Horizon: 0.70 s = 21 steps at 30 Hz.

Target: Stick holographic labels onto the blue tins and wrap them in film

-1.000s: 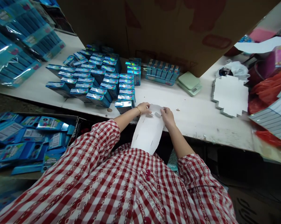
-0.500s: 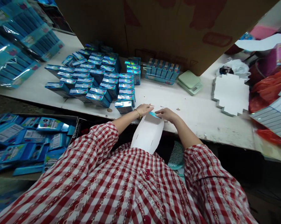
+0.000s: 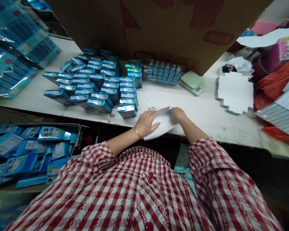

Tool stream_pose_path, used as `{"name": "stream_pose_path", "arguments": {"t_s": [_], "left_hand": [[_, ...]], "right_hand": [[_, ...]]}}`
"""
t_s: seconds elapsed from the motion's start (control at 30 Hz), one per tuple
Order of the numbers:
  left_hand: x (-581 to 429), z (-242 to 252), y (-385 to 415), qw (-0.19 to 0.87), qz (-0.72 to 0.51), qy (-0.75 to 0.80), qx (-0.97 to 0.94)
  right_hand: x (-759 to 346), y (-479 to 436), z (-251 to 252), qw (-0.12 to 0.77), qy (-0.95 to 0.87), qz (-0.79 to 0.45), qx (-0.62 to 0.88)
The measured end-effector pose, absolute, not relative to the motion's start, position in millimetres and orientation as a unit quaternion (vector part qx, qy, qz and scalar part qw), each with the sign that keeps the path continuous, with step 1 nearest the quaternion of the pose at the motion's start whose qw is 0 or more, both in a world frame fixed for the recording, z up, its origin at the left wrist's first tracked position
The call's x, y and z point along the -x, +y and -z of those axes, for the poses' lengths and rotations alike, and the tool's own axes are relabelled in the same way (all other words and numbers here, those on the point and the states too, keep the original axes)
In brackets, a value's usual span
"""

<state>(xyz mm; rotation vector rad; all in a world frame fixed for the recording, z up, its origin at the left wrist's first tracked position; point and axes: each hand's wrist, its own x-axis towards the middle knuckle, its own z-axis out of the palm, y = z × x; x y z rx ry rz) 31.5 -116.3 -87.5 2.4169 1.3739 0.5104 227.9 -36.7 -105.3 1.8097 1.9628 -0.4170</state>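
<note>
A white carton blank (image 3: pixel 161 125), partly folded and blurred by motion, lies across the front edge of the table between my hands. My left hand (image 3: pixel 146 123), with a gold bangle at the wrist, grips its left end, thumb over the card and fingers along the far side. The fingers of my right hand (image 3: pixel 177 115) are closed round the right end, where a bit of blue shows. Just left of my hands, small blue boxes (image 3: pixel 126 110) stand upright in rows on the white table (image 3: pixel 197 118).
A tall brown carton (image 3: pixel 163 32) walls off the back. Before it stand a clear pack of blue boxes (image 3: pixel 162 75) and a pale green scale (image 3: pixel 192 81). At right lies a stack of white blanks (image 3: pixel 237 91). A box of blue packets (image 3: pixel 31 150) sits lower left.
The blank has swung up from near my lap onto the table edge and turned sideways. My left hand has shifted down its near side; the right hand has moved slightly right and closed.
</note>
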Motion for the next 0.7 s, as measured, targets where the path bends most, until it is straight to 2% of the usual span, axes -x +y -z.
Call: {"name": "stream_pose_path", "arguments": {"t_s": [0.13,0.27,0.37,0.43,0.53,0.7], "left_hand": [[-34,105,-150,0.091,-0.187,0.431,-0.878],[-42,136,-129,0.057,-0.138,0.435,-0.888],[-45,145,-100,0.065,-0.093,0.418,-0.901],[-45,145,-87,0.067,-0.067,0.403,-0.91],[-43,147,-82,0.044,-0.065,0.392,-0.917],[-39,157,-88,0.032,-0.032,0.387,-0.921]], "right_hand": [[-276,-50,111,0.179,0.604,0.177,-0.756],[-286,-77,108,0.11,0.561,0.215,-0.792],[-273,-110,98,-0.028,0.643,0.097,-0.759],[-260,-133,97,-0.093,0.728,-0.001,-0.68],[-241,-153,111,-0.062,0.816,-0.044,-0.573],[-235,-145,146,0.002,0.807,-0.04,-0.589]]}}
